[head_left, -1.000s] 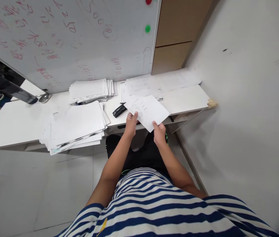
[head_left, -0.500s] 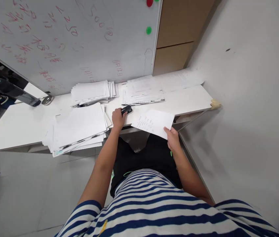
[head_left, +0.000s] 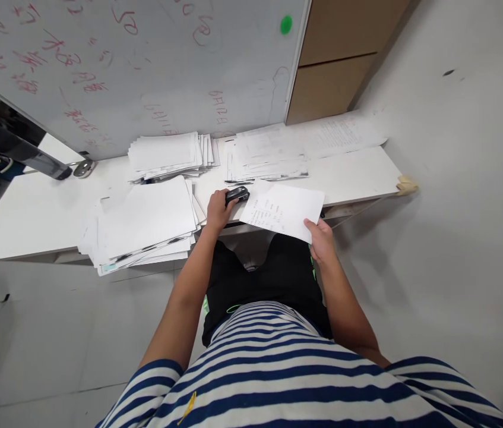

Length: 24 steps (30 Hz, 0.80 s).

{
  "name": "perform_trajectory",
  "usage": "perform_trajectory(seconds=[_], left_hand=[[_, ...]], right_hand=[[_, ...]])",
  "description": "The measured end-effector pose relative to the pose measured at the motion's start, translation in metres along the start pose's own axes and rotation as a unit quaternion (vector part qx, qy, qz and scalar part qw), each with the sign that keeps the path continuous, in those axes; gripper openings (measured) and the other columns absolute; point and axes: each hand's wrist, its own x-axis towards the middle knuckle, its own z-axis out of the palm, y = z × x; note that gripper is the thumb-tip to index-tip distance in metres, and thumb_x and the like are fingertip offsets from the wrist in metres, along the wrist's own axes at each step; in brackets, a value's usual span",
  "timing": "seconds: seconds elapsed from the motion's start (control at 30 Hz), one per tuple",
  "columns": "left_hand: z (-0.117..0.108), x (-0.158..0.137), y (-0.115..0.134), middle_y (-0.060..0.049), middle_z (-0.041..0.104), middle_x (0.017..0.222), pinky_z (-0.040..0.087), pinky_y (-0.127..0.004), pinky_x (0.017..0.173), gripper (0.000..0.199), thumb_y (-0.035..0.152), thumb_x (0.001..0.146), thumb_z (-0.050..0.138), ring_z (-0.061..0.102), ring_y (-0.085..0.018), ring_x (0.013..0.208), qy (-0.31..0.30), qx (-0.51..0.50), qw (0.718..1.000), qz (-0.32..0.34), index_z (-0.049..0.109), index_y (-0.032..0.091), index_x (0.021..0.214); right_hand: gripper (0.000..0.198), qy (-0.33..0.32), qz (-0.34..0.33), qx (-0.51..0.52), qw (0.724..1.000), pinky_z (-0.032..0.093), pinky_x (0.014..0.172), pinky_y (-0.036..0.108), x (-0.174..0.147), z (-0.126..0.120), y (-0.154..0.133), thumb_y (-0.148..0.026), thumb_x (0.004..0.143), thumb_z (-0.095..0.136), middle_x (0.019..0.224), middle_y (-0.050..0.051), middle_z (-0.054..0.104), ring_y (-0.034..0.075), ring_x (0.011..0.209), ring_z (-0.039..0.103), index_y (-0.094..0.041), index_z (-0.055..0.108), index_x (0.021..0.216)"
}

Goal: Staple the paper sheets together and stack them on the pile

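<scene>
Black stapler (head_left: 237,194) gripped in my left hand (head_left: 219,209), at the front part of the white desk (head_left: 349,177); my right hand (head_left: 321,240) pinches a printed sheet (head_left: 287,208) near its right end, left end just beside the stapler's nose. Big paper stack (head_left: 148,214) to the left, smaller stack (head_left: 166,151) and flat pile (head_left: 269,151) behind, whiteboard (head_left: 215,65) beyond.

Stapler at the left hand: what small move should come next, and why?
I'd probably ease the left edge of the paper toward the stapler: the left hand grips the stapler, the right hand holds the paper's right side, and that left edge lies close to the stapler's front end.
</scene>
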Motion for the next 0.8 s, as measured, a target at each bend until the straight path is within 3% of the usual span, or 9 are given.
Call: perform_trajectory(seconds=[0.3, 0.8], left_hand=[[0.002, -0.001, -0.001, -0.012, 0.061, 0.106, 0.043, -0.041, 0.092, 0.031, 0.04, 0.091, 0.061, 0.055, -0.029, 0.105, -0.028, 0.0, 1.0, 0.013, 0.059, 0.021, 0.116], [0.005, -0.003, 0.001, -0.014, 0.06, 0.107, 0.043, -0.041, 0.089, 0.033, 0.04, 0.093, 0.058, 0.054, -0.03, 0.103, -0.035, 0.031, 0.998, 0.034, 0.057, 0.02, 0.119]], right_hand=[[0.035, -0.015, 0.039, -0.016, 0.999, 0.06, 0.089, 0.037, 0.0, 0.008, 0.006, -0.033, 0.069, 0.078, 0.101, 0.005, 0.079, 0.023, 0.094, 0.074, -0.019, 0.073, 0.1], [0.037, 0.003, 0.0, -0.034, 0.999, 0.06, 0.085, 0.038, -0.015, 0.006, -0.006, -0.04, 0.07, 0.079, 0.099, 0.004, 0.079, 0.024, 0.091, 0.074, -0.02, 0.073, 0.1]])
